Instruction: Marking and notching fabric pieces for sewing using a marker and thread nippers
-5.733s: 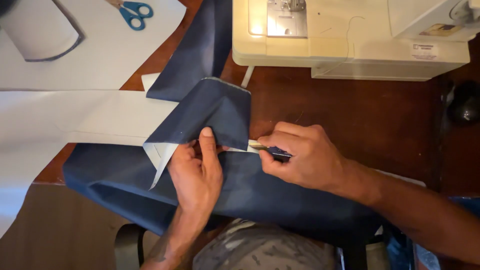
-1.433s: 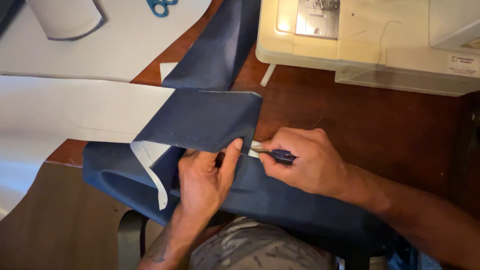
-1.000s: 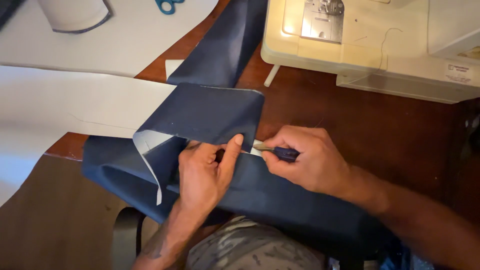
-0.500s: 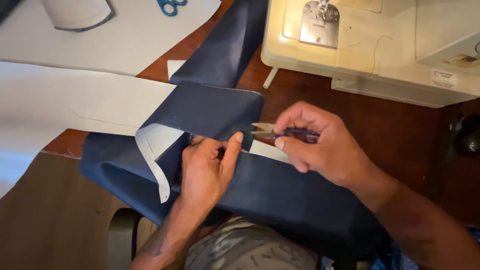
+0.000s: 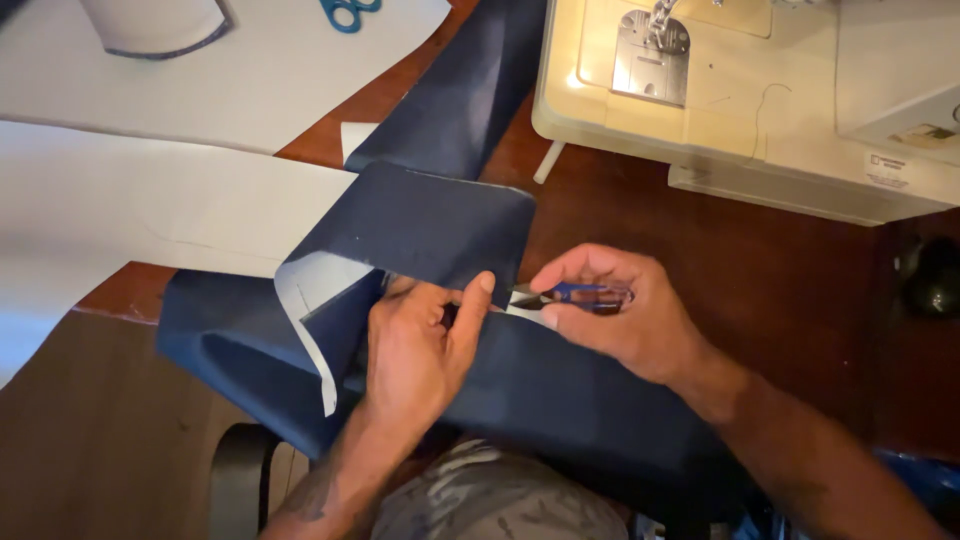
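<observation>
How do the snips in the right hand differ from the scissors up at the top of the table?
The snips are held in the right hand, mostly hidden, blades at the navy fabric edge; the scissors lie untouched on white paper, cut off by the frame. The snips show a dark blue grip; the scissors have light blue loop handles. Both are blue-handled cutting tools.
</observation>
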